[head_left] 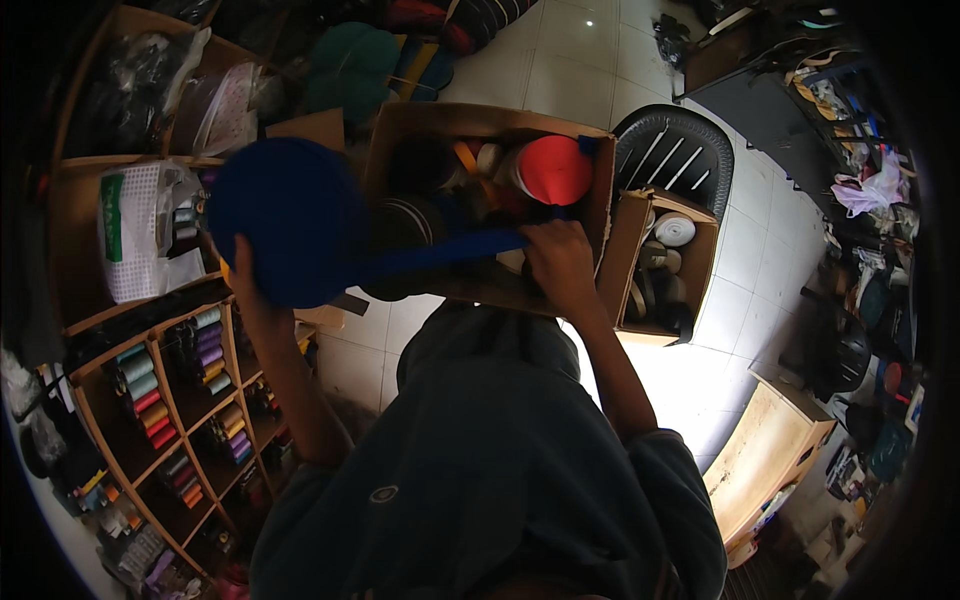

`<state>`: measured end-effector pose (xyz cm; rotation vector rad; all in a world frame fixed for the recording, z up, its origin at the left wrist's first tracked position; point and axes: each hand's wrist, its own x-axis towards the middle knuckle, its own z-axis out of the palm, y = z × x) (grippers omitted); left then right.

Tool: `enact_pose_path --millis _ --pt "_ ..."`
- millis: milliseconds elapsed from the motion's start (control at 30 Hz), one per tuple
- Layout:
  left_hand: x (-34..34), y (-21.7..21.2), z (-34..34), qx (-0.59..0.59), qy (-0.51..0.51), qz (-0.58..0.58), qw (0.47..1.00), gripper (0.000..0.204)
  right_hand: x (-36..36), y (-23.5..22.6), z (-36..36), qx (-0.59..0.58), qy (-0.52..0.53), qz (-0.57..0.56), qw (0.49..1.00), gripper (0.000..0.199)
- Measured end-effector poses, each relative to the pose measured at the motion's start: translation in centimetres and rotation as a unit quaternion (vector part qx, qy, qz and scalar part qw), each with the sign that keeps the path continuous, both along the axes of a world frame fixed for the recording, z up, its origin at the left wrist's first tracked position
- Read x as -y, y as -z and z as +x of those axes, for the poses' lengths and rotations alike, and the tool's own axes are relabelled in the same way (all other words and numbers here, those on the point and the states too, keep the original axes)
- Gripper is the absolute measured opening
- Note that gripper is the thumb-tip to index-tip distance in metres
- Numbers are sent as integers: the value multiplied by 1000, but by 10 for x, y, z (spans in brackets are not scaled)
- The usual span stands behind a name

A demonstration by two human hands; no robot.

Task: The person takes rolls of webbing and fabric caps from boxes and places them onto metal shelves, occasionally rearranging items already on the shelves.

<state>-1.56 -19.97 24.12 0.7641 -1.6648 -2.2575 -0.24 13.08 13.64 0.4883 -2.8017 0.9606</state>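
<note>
A big round roll of dark blue strap (285, 215) is held up at the left by my left hand (256, 282), whose fingers are partly hidden behind it. From the roll a loose length of blue strap (440, 253) stretches across to my right hand (560, 260), and my closed fingers grip it. Behind the strap stands an open cardboard box (480, 117). Inside it are a bright red roll (556, 170), a dark roll (405, 222) and other pieces in shadow.
A smaller cardboard box (625, 255) with a white roll (674, 229) sits beside a black chair (685, 150). At the left, wooden shelves (165, 385) hold several thread spools and a white bag (150, 235). A pale wooden cabinet (760, 460) stands at the right.
</note>
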Motion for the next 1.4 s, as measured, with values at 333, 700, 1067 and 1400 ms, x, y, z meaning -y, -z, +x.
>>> enact_pose_path --millis 333,700,1067,1400 --pt "7 91 28 171 135 -76 973 70 4 -1 37 -1 -3 -48 999 28" --pt "1 95 19 207 120 -147 960 65 -12 43 53 135 44 208 968 25" --pt "5 99 18 213 146 -144 955 66 -19 -92 71 59 50 125 989 32" --pt "1 99 15 144 164 -381 899 58 -40 -67 39 -42 99 124 986 23"
